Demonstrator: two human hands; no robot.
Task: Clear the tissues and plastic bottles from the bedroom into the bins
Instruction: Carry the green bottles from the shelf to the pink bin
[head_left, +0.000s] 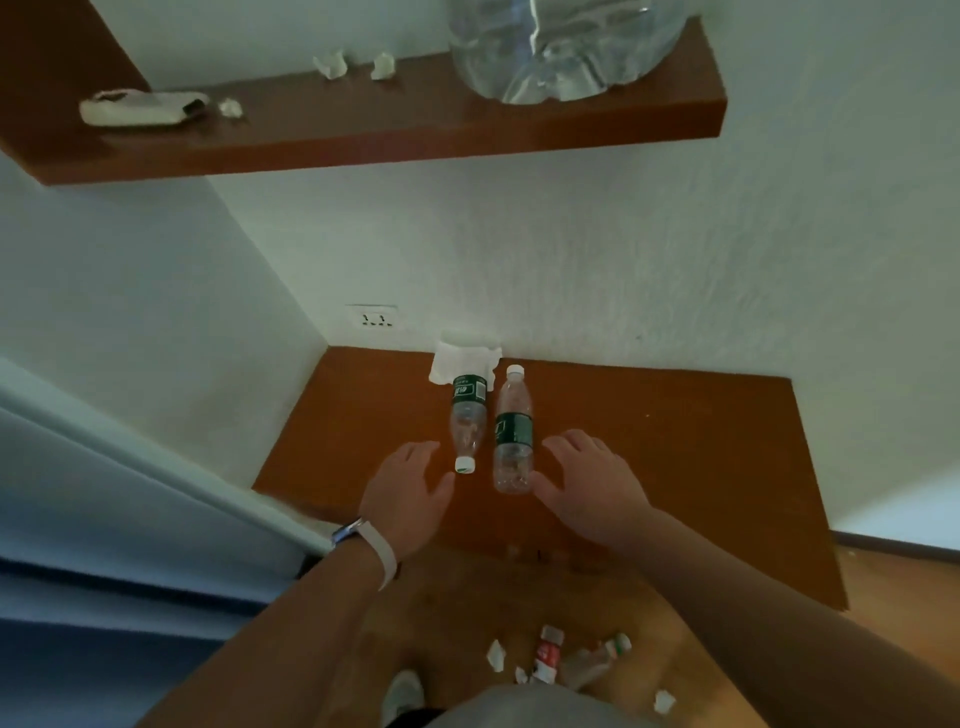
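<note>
A green-labelled plastic bottle (469, 422) and a second bottle (513, 431) lie side by side on the brown worktop (675, 441), with a white tissue (462, 361) behind them at the wall. The left hand (410, 493) and right hand (587, 478) flank the pair, fingers spread, gripping nothing. Crumpled tissues (496, 653) and more bottles (548, 656) litter the floor (701, 649); paper scraps (331, 65) sit on the shelf (363, 130) above.

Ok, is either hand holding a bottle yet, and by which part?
Nothing is held. The left hand and right hand are open, flanking the left bottle and right bottle lying on the wooden desk.
</note>
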